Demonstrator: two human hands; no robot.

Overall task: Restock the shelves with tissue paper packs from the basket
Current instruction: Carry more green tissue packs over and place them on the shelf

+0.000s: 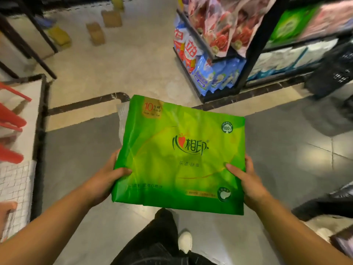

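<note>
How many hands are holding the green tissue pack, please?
2: the left hand grips the green tissue pack at its near left edge, the right hand at its near right edge.

Black basket [332,73], perhaps — blurred, cut off

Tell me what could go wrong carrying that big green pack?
The left hand and right hand grip only the near end of the green tissue pack, so the smooth wrap might slip out. The pack also hides the floor just ahead, so the person could bump the shelf or trip on the cardboard boxes.
</note>
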